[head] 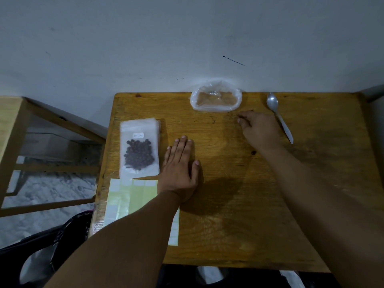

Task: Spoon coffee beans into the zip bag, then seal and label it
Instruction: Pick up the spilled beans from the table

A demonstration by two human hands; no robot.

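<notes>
A clear zip bag [139,150] holding dark coffee beans lies flat on a stack of bags at the table's left, a small white label stuck near its top. My left hand [180,171] rests flat on the wood just right of it, fingers straight. My right hand [257,127] hovers low at the table's far middle, fingers loosely curled, holding nothing that I can see. A metal spoon [279,116] lies to its right. A crumpled clear plastic bag [216,98] sits against the wall; no beans show in it.
A sheet of white labels [128,202] lies at the front left of the wooden table [239,215], partly under my left forearm. One stray bean [253,152] lies near my right wrist. A wooden frame stands to the left; dark bags on the floor.
</notes>
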